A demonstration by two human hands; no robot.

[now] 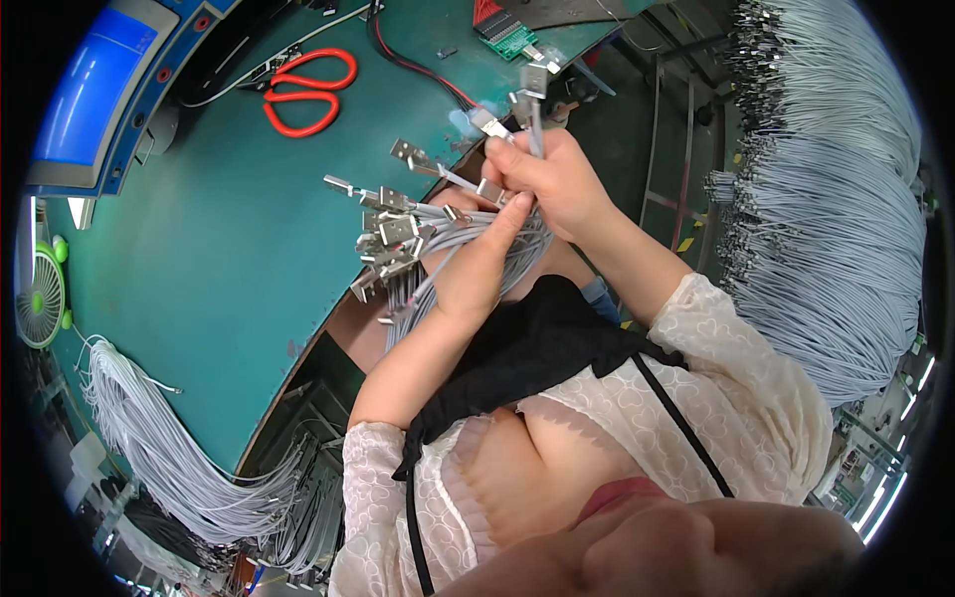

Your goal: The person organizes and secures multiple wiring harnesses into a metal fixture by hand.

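Note:
A bundle of grey USB cables (522, 249) with bare metal plugs (398, 231) lies over my lap at the table's edge. My left hand (477, 259) is closed round this bundle, and its plugs fan out to the left. Close beside it, my right hand (557, 184) is closed on grey USB cables whose metal plugs (534, 80) stick up past the fingers. Near the right thumb tip is a metal connector (489, 122) by the end of a red-and-black lead (428, 75). Whether the right hand grips that connector cannot be told. The fingertips partly hide each other.
Red-handled scissors (303, 95) lie on the green tabletop (199, 269). A green circuit board (507, 38) sits at the far edge. Left are a blue screen (99, 90), a small fan (42, 297) and grey cables (149, 428). A large cable stack (826, 219) hangs right.

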